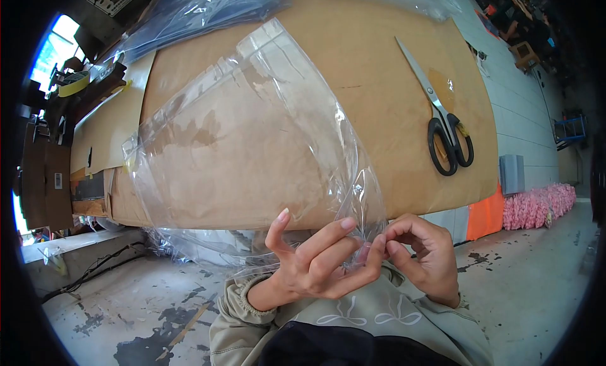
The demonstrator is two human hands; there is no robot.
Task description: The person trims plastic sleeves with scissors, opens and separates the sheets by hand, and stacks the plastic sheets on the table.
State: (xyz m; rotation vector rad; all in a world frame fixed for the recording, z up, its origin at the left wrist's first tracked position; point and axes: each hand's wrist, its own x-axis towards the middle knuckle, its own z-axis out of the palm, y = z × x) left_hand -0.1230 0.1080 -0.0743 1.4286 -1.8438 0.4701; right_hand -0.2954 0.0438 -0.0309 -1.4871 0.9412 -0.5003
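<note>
Fingers of the left hand (308, 265) pinch the film (252, 145) by its bunched end, off the near edge of the surface (372, 69); the right hand's (426, 255) meet there, hold unclear. Scissors (436, 104) lie on the surface's right.

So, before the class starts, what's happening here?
A person is at a table, the left hand holding bunched clear plastic at the near edge. The right hand has its fingertips close to it; whether they pinch it is unclear. Much of the plastic lies spread on the table, and scissors lie untouched to its right.
</note>
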